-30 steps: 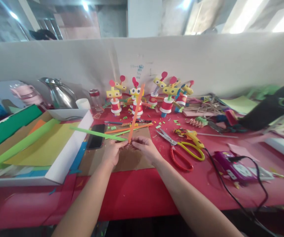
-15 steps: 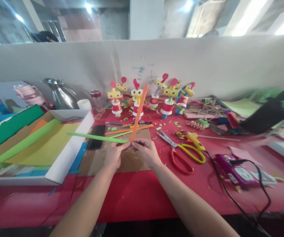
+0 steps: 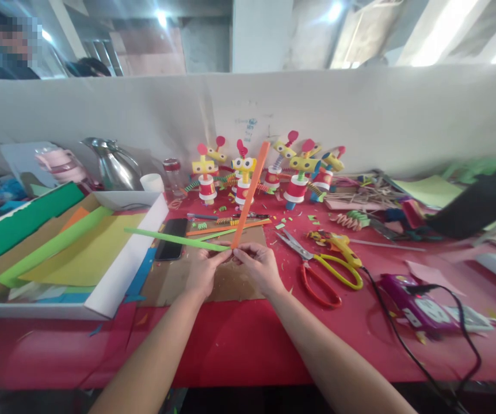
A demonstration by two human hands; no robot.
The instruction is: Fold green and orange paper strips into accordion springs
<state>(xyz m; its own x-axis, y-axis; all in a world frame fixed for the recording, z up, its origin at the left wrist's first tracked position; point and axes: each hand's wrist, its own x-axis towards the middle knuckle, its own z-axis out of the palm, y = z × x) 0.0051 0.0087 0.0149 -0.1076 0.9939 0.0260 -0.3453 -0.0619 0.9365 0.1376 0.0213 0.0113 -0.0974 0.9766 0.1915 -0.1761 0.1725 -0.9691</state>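
Observation:
Both hands meet over a brown cardboard piece (image 3: 235, 287), pinching the joined ends of two paper strips. From the fingertips the green paper strip (image 3: 166, 237) stretches to the left, and the orange paper strip (image 3: 252, 192) rises up and away. My left hand (image 3: 202, 270) is closed on the green strip near the join. Beside it, my right hand (image 3: 260, 265) is closed at the foot of the orange strip. The fingertips partly cover the join. More strips and small coiled paper springs (image 3: 224, 221) lie just beyond the hands.
Scissors (image 3: 312, 259) and a yellow glue gun (image 3: 343, 250) lie to the right, near a purple box (image 3: 420, 305) with a black cable. Several paper-cup figures (image 3: 296, 187) stand behind. At left are a white box (image 3: 105, 293) holding coloured paper, a phone (image 3: 171, 241) and a steel jug (image 3: 116, 167).
The view has shifted slightly, and a person has come into sight beyond the partition at upper left. The orange strip leans a little more to the right; both hands keep their pinch.

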